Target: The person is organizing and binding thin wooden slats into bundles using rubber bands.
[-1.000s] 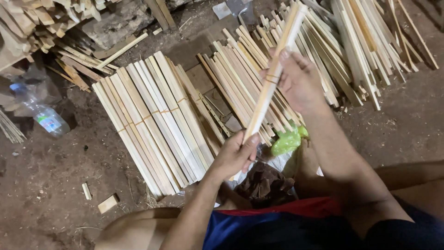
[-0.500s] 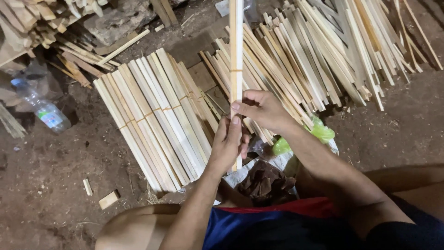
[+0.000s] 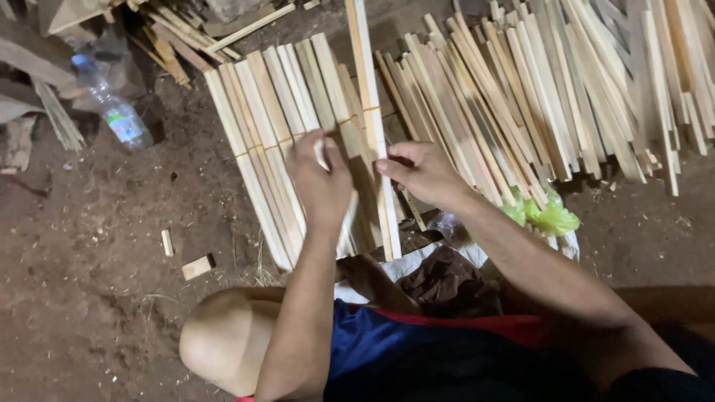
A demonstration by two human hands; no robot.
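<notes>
With the right hand (image 3: 421,173) pinching the long bamboo slat (image 3: 370,126) upright over the bundled slats (image 3: 279,141) and the left hand (image 3: 320,179) closed beside it, a loose grip could drop it.

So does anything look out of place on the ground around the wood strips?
A clear plastic bottle lies tipped on its side in the dirt at upper left, and a small wood offcut sits loose, apart from the laid-out wood strips.

Bare dirt floor (image 3: 97,253) carries wooden slats (image 3: 275,134) and a plastic bottle (image 3: 112,112).
</notes>
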